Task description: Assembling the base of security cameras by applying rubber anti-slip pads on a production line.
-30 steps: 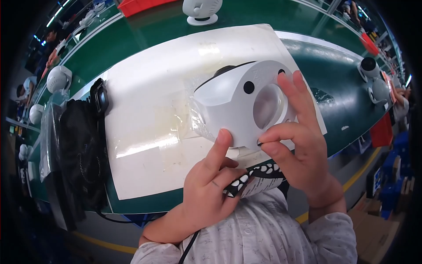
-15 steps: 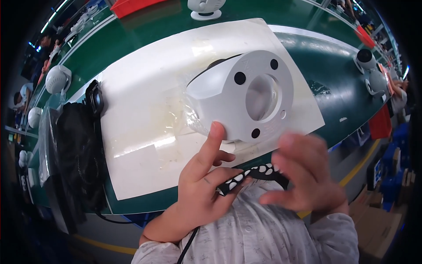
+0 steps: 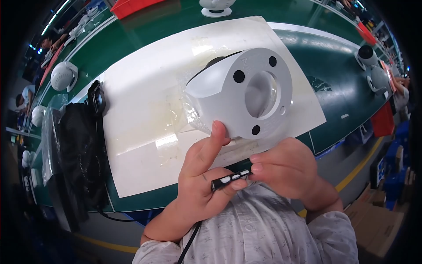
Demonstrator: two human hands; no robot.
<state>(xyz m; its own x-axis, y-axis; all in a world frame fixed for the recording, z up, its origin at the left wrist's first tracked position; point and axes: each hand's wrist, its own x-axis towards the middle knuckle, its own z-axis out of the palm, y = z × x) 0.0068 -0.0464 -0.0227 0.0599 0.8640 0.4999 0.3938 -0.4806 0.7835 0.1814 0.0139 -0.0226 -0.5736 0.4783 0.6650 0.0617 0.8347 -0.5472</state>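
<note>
A white appliance housing [image 3: 211, 103] lies tilted on the table, its round base ring turned toward me. Three black round pads sit on the ring, and one small round recess [image 3: 282, 111] has no pad. Clear plastic film [image 3: 191, 115] clings to its left side. My left hand [image 3: 200, 185] is closed round a black strip with white oval spots [image 3: 226, 179], one raised finger against the lower edge of the base. My right hand [image 3: 285, 169] pinches the strip's right end; whether a small pad is between its fingertips is hidden.
A white sheet [image 3: 145, 110] covers much of the green table [image 3: 303, 39]. Left of it lie a black bag [image 3: 81, 154] and a dark device [image 3: 96, 99]. White fan-like units [image 3: 63, 77] stand around, a red bin [image 3: 132, 6] at the back. A black cable hangs by my left arm.
My right hand has come in from the right, and its spread fingers have closed at the strip's end. The strip's curled right part no longer shows. My left hand has barely moved.
</note>
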